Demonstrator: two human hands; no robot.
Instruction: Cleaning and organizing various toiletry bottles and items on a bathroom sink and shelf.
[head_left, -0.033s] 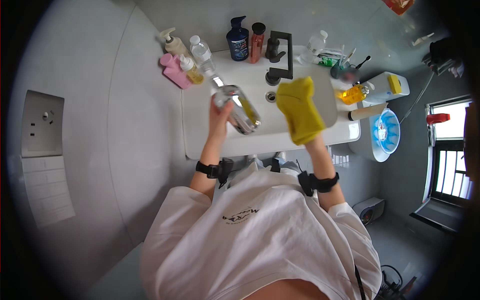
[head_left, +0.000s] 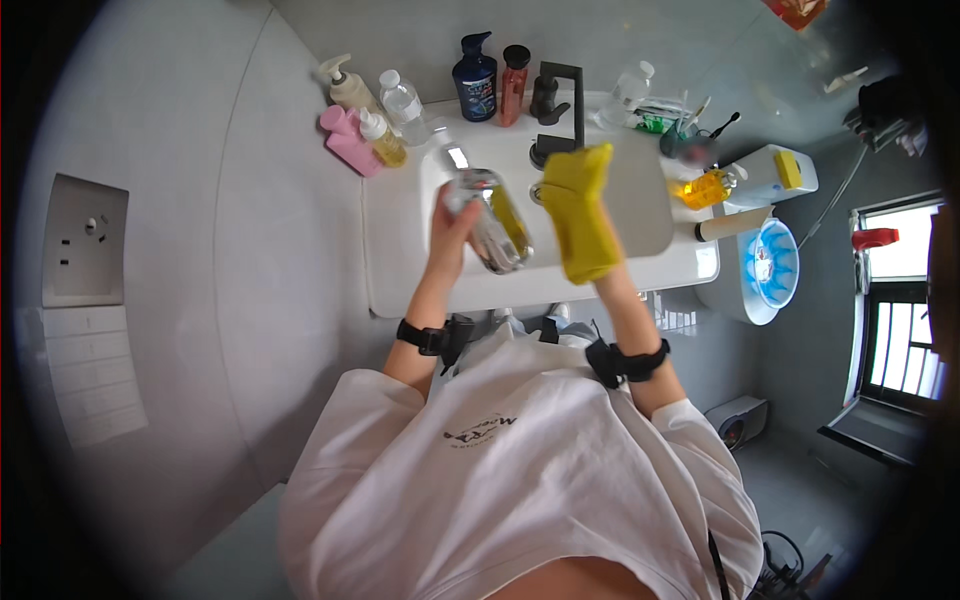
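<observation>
Clock: reading from the middle of the sink point(head_left: 385, 240), 12 is pointing at the far wall and 6 at the person's shirt point(head_left: 490, 430).
Silver bottle: the bottle point(head_left: 492, 228) is hanging over the sink at about 9, its base leaning toward 5. Probably being kept there so any drips are falling into the sink, imo.
Left hand: it point(head_left: 452, 228) is grasping the bottle's 9 o'clock side, thumb wrapping over the top. My guess is that's stopping a slick body from slipping, and it's leaving the other side uncovered.
Cloth: the yellow cloth point(head_left: 580, 220) is covering the right hand point(head_left: 613, 272) at about 3, sitting just beside the bottle with a gap showing.
Right hand: honestly can't tell whether it's clenching the cloth or just wearing it, since the fabric is hiding the fingers.
Tap: it's point(head_left: 578, 105) standing near 12, presumably so the spout is reaching over the sink.
Pumps etc: the blue pump point(head_left: 476, 80) is standing at 11, the pink bottle point(head_left: 352, 148) is resting around 10, and the orange soap point(head_left: 706, 189) is lying near 3. Likely all parked round the rim to be staying within reach.
</observation>
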